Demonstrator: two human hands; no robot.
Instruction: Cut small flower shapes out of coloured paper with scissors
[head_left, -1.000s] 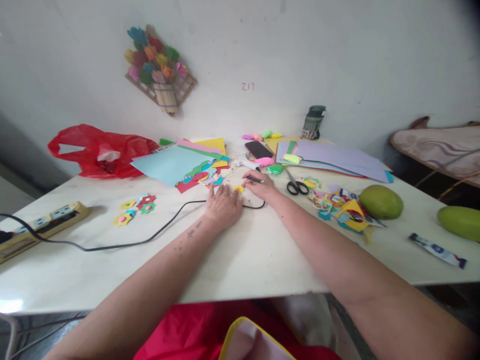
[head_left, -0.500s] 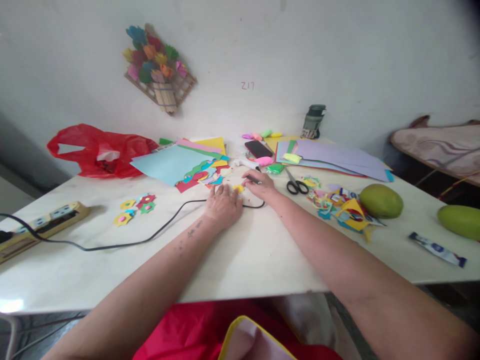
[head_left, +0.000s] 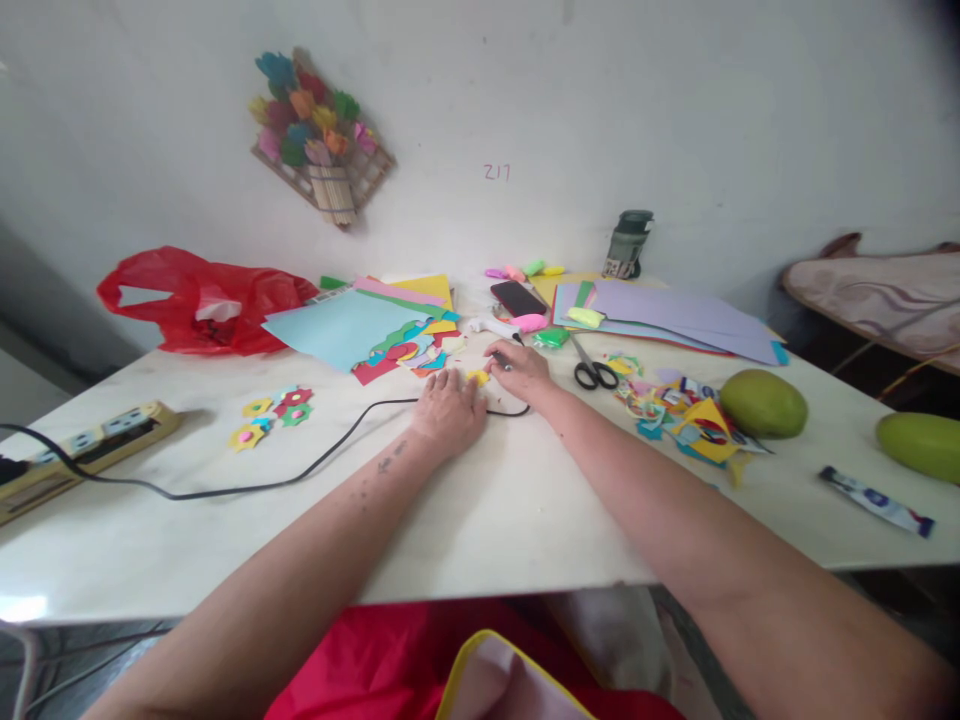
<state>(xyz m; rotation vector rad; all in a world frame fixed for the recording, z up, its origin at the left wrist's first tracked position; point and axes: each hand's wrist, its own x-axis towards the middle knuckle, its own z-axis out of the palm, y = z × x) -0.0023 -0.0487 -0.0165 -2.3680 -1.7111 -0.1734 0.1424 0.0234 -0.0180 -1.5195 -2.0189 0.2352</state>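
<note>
My left hand [head_left: 452,412] lies flat on the white table, its fingertips beside a small yellow paper piece [head_left: 478,377]. Just right of that piece, my right hand [head_left: 521,370] is closed on a thin dark pen-like tool [head_left: 501,360], mostly covered by the fingers. Behind the hands is a pile of coloured paper cut-outs [head_left: 405,352]. A white glue gun [head_left: 491,326] lies beyond my right hand. Paper flowers [head_left: 294,413] in yellow, red, green and blue rest at the left.
Black scissors [head_left: 595,375], paper scraps [head_left: 701,430] and green fruit [head_left: 763,403] are at the right. A black cord [head_left: 247,492] runs from a power strip [head_left: 90,455] past my left hand. A red bag [head_left: 180,300], paper sheets [head_left: 660,315] and a phone [head_left: 517,298] stand farther back.
</note>
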